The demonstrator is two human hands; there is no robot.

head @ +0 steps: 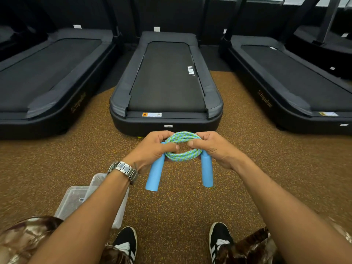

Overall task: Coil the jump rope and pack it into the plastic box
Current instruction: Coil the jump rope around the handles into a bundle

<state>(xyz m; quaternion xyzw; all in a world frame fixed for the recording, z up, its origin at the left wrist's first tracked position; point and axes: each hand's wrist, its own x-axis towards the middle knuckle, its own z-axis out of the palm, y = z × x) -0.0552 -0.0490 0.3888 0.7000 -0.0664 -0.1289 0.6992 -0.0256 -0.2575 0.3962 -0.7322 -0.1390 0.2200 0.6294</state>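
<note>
Jump rope coiled in a flat ring, left hand and right hand pinching its sides, blue handles hanging downward, clear plastic box on the floor below-left of the rope

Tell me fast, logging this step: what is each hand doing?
Left hand: closed on the coiled jump rope.
Right hand: closed on the same coil's other side.

Single head-worn view looks forward and down; floor near, treadmills beyond.
</note>
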